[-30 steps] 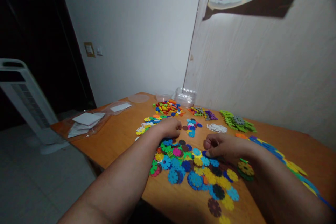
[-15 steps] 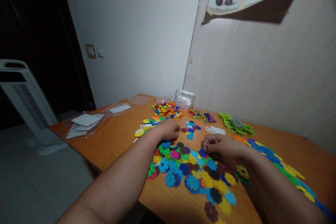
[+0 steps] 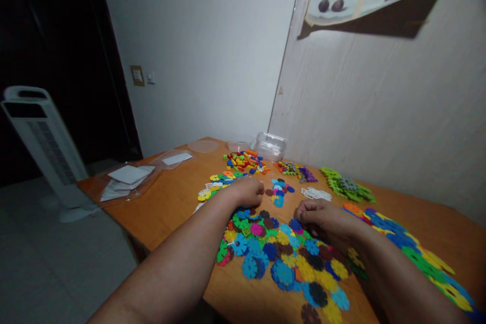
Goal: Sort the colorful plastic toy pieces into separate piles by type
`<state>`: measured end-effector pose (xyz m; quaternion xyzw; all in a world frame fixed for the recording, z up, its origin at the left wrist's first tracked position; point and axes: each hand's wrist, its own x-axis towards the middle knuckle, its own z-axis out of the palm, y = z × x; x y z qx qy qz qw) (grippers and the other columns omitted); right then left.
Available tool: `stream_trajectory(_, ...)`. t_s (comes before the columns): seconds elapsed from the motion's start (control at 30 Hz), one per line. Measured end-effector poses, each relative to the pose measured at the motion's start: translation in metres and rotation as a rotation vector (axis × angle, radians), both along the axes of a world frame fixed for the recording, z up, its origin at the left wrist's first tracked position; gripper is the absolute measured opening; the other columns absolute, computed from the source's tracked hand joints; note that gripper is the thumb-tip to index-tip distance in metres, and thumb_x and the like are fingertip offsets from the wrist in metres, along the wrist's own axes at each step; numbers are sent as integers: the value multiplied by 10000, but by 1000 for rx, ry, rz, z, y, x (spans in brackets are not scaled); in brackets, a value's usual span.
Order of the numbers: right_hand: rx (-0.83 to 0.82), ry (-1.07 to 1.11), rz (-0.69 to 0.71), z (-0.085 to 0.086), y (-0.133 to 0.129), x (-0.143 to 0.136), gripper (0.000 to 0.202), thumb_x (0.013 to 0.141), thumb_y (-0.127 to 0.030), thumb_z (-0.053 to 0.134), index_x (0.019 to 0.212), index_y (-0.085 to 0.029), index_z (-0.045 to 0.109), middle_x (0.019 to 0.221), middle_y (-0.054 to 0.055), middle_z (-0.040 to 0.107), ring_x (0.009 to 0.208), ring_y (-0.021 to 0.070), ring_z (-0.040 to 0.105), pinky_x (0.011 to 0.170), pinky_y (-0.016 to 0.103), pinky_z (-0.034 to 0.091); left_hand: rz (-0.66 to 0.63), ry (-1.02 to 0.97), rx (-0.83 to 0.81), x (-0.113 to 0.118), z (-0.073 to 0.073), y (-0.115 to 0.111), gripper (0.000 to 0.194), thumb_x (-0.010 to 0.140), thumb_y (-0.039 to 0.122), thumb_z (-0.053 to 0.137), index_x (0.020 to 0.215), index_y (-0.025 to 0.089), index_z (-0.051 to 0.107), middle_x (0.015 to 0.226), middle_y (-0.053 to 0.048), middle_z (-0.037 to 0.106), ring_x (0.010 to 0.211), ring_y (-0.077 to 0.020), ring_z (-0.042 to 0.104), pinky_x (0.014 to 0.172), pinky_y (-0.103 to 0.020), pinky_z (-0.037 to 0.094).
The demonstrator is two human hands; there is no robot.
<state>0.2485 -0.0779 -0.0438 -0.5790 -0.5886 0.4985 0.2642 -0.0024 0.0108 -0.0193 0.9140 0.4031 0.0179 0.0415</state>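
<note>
A wooden counter (image 3: 152,217) spreads beneath a person's left hand (image 3: 248,191) and right hand (image 3: 322,216). A pale tower fan (image 3: 47,147) stands well to the left of the left hand. Nearer the body than both hands lies a wide spread of notched plastic discs (image 3: 283,273) in many colours; the step in hand appears to be picking through them.

The left hand is loosely curled at the far side of the discs; its underside is hidden, so whether it holds anything cannot be told. The right hand is bent, fingertips close together.

White papers (image 3: 129,174) lie left of the left hand. Beyond the right hand are green interlocking pieces (image 3: 343,184); beyond the left, a clear tub (image 3: 270,146) and a heap of small bricks (image 3: 246,161). A little cluster of discs (image 3: 279,190) sits between the hands, slightly ahead.

Smallest, a dark blue disc (image 3: 294,225) is right at the right fingertips; whether it is gripped is unclear. The next move seems to call for a clean pinch on one disc, the overlapping neighbours being the likeliest hindrance.
</note>
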Motion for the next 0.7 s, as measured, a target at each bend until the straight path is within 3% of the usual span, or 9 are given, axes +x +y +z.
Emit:
stream_trajectory(0.13,-38,57,-73,-4,-2,-4,92,759,-251,629,731,-191,565,557,-29,566,419,67,444,383,188,258,3,12,-2,1,2,-2,163,731,240,596,858,219,696,902,-70,722,808,-230,651,614,-277,408)
stream_trajectory(0.3,-11,329,-240,-5,2,-15,142,772,-249,684,804,-190,558,716,42,669,556,101,591,479,188,432,30,6,-6,2,4,-4,207,746,240,572,901,222,708,920,-77,726,823,-228,649,640,-276,424)
stream_trajectory(0.37,32,376,-250,-6,4,-15,164,768,-260,692,800,-195,544,713,41,663,563,102,584,492,196,434,29,9,0,2,3,-3,215,738,243,573,903,224,710,917,-77,726,811,-229,646,632,-278,421)
stream_trajectory(0.53,55,-9,-48,-1,1,-2,267,729,-371,741,742,-198,538,583,-38,530,488,80,422,433,209,286,10,6,3,1,0,-1,222,733,255,596,920,229,713,926,-71,725,820,-229,647,652,-284,428)
stream_trajectory(0.7,57,-354,136,9,-5,2,270,669,-315,773,786,-196,559,656,-42,544,594,92,447,511,206,316,35,27,-8,2,2,-3,219,725,256,610,909,224,723,932,-76,726,838,-229,646,693,-290,447)
